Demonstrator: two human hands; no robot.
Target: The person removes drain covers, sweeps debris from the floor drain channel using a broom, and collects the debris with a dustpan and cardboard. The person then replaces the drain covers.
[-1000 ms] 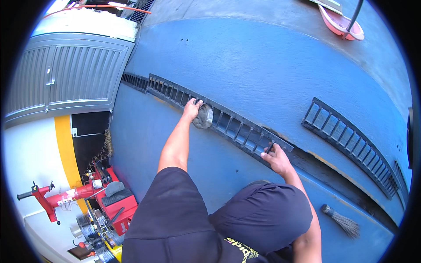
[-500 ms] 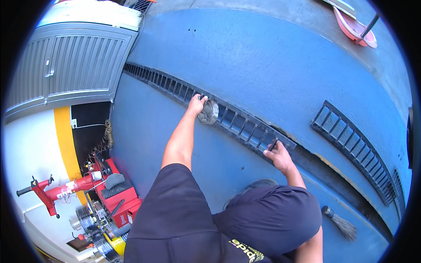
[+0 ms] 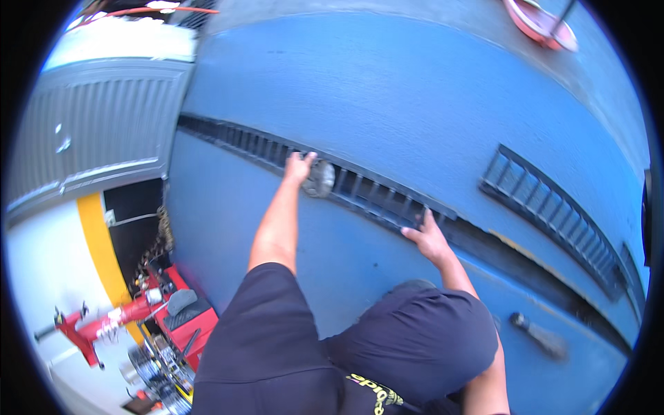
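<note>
Black grate: the near section [image 3: 391, 185] lies in line with the floor channel [image 3: 536, 270], whose uncovered stretch runs toward 4 o'clock.
Left hand: [image 3: 300, 164] clamped on the grate, toward its 10 o'clock end.
Right hand: [image 3: 427, 232] thumb and forefinger apart at the 4 o'clock end; half a second ago they were closed round a bar.
Round grey object: [image 3: 319, 179] beside the left hand, hiding several bars (its kind is unclear).
Dark-clothed knee: [image 3: 418, 346] 5 o'clock, covering part of the right forearm.
Spare grate: [image 3: 553, 221] 3 to 4 o'clock, on the blue floor [image 3: 373, 83].
Brush: [image 3: 541, 337] between 4 and 5 o'clock, blurred.
Red machine: [image 3: 197, 332] 8 o'clock.
</note>
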